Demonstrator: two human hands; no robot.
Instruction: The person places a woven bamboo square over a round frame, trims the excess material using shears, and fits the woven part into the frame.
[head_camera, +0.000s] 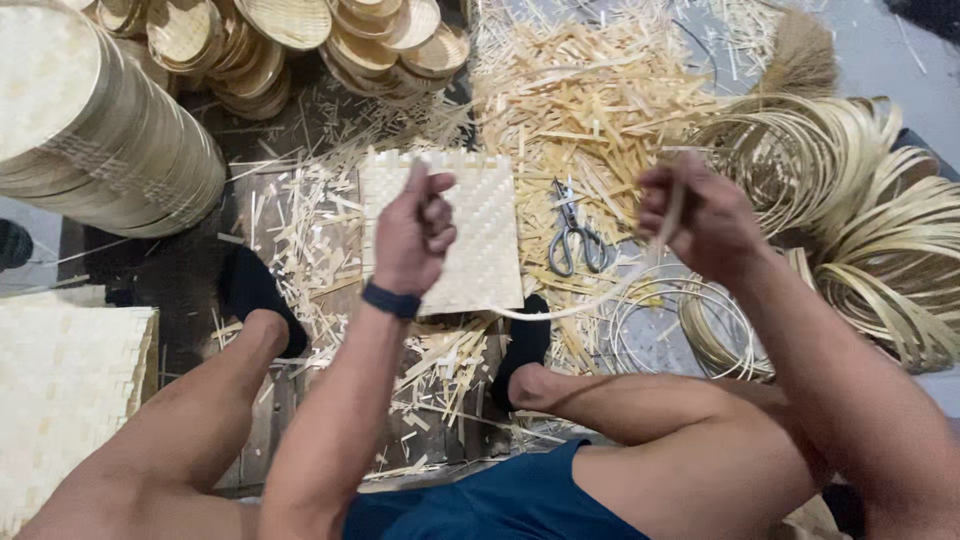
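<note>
Here a bamboo strip (600, 297) curves sideways between left hand (415, 235) and right hand (695, 220).

The person's arms are bare, without sleeves. The left hand (415, 235) has a dark blue band (391, 300) round its wrist; the right hand (700, 220) wears nothing. Blue shorts (500, 500) cover the lap, and both feet wear black socks (255, 290) (or soft slippers).
</note>
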